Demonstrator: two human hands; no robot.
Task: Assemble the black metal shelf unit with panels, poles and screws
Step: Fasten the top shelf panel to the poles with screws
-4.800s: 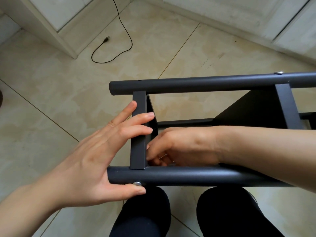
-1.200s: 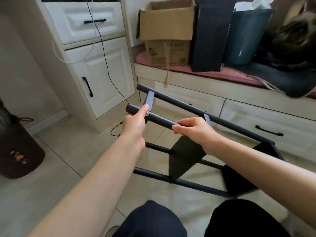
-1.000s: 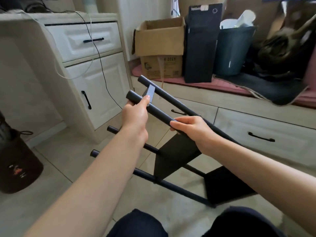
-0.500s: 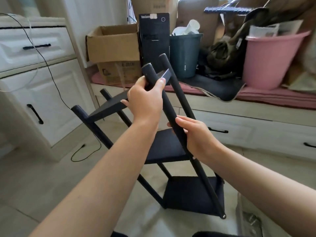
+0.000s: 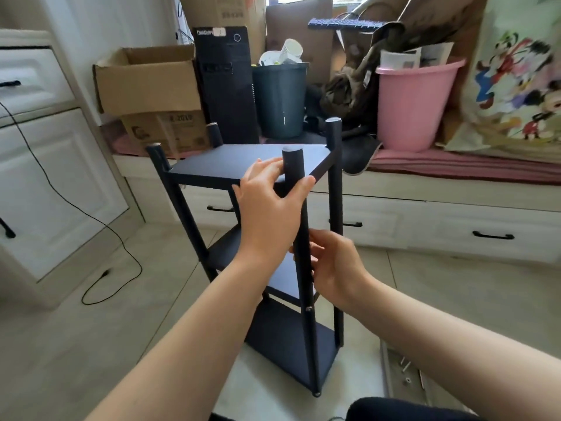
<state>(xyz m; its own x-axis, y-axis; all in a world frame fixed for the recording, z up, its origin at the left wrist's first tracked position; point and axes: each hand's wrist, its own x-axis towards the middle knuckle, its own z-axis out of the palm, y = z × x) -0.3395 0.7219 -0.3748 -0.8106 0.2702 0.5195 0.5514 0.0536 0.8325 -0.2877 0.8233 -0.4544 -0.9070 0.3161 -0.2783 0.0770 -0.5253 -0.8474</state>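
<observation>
Plainly the shelf unit (image 5: 258,238) stands upright on the tiled floor (image 5: 91,344), three black panels between four poles, and both hands are on the nearest pole (image 5: 299,238). The left hand (image 5: 270,205) grips it just under the top panel (image 5: 249,164), fingers and thumb curled round it; the right hand (image 5: 334,265) holds the same pole lower down, fingers wrapped from the far side.

Judging from this, the main risk is tipping: the unit is tall and narrow, and its feet rest on smooth tile that looks slippery, so a pull toward the person or a sideways nudge on that one pole could slide or topple it. A joint not fully tightened could also let the frame rack out of square under a one-sided grip (a screw head (image 5: 309,309) shows on the near pole, but how tight it sits cannot be told). Loose screws (image 5: 405,370) lie in a flat tray at lower right, near the person's knee; a careless shift could scatter them.

Beyond the unit runs a low bench with drawers, topped by a striped cushion (image 5: 455,165) carrying a cardboard box (image 5: 145,80), a black computer tower (image 5: 224,83), a dark bin (image 5: 280,98) and a pink bucket (image 5: 416,101). A white cabinet (image 5: 45,177) stands at the left, with a black cable (image 5: 100,226) trailing down to the floor
</observation>
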